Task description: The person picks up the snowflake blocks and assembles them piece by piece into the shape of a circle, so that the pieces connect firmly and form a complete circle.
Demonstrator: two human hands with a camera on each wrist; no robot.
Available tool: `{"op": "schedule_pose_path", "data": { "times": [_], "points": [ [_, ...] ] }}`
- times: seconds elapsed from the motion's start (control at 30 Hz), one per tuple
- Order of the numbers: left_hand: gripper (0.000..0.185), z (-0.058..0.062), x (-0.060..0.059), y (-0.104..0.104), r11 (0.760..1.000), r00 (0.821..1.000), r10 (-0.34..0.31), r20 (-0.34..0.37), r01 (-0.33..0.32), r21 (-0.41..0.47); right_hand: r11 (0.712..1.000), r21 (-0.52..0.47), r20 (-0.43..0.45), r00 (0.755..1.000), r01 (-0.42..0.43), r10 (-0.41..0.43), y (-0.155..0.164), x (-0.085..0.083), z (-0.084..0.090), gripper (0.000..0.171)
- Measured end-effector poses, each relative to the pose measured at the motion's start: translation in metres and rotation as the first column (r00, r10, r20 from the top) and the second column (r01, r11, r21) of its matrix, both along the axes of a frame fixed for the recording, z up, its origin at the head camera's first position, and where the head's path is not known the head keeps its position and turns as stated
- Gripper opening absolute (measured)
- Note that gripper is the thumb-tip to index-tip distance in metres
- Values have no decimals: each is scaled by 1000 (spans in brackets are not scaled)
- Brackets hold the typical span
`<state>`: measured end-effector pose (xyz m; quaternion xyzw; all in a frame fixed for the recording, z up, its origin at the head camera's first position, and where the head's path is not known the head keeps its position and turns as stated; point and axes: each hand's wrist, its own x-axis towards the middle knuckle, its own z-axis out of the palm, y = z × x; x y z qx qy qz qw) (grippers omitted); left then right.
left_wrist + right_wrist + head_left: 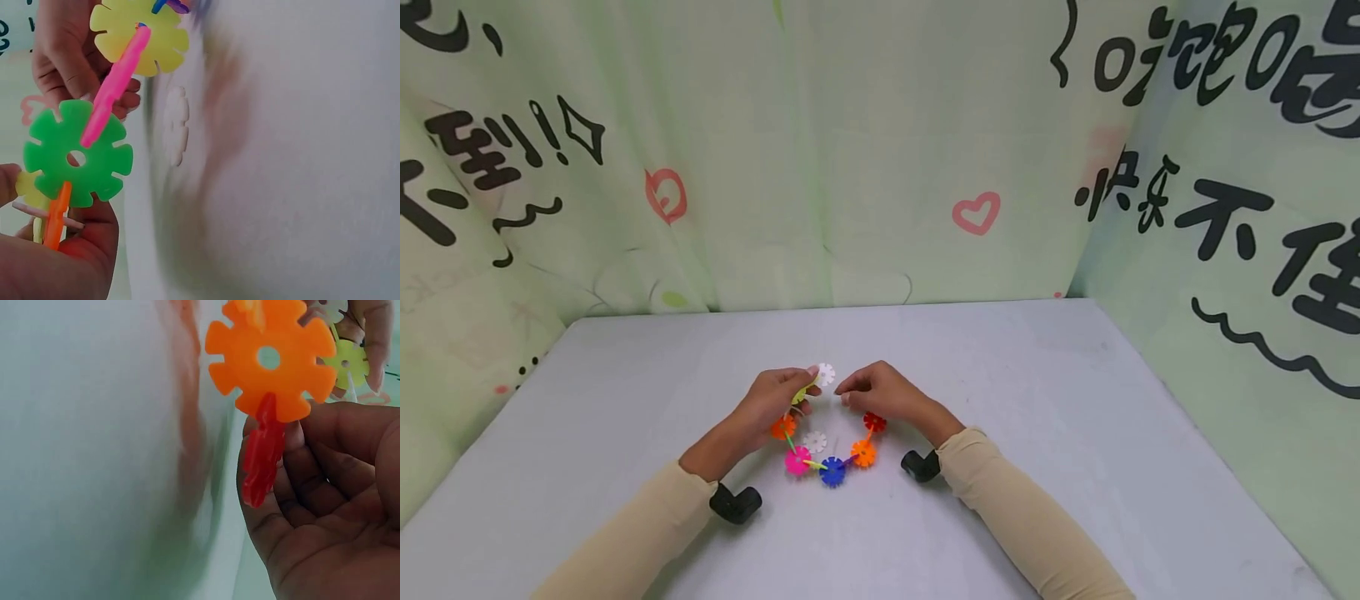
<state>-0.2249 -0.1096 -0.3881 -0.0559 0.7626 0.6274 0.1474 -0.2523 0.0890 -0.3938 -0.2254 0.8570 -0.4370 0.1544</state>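
A chain of slotted plastic flower discs curves between both hands. My left hand (780, 396) pinches its yellow disc (800, 394), and a white disc (825, 374) sits at the fingertips. Along the curve come an orange disc (783, 427), a pink disc (797, 461), a blue disc (832, 472) and another orange disc (863, 454), joined by discs seen edge-on. A green disc (78, 153) shows large in the left wrist view. My right hand (883, 390) curls its fingers by the red disc (264, 456) at the other end; its grip point is partly hidden.
A loose white disc (814, 442) lies flat on the white tabletop (1037, 400), inside the chain's curve. Pale curtains (835, 167) with lettering and hearts stand behind the table and at its sides. Black wrist cameras (736, 505) stick out below both wrists.
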Motion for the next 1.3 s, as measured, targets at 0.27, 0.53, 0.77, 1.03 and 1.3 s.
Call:
{"op": "schedule_pose_path", "data": {
  "times": [0.27, 0.53, 0.77, 1.03, 1.3],
  "points": [
    [56, 1, 1, -14, 1000, 1000, 5, 11, -5, -2, 995, 57, 20, 996, -87, 86, -11, 6, 0, 16],
    [56, 0, 3, -21, 1000, 1000, 18, 25, -18, 2, 986, 71, 8, 989, -151, 151, -18, 8, -1, 15],
    [51, -2, 5, -27, 1000, 999, 25, 21, -25, 1, 974, 106, -19, 979, -200, 203, -29, 9, -3, 16],
    [50, -8, 3, -31, 999, 998, 34, 52, -34, 5, 947, 153, -43, 955, -283, 292, -36, 12, -4, 20],
    [50, -9, 4, -29, 999, 998, 32, 61, -32, -12, 923, 240, -36, 947, -303, 320, -40, 14, -4, 21]
  ]
}}
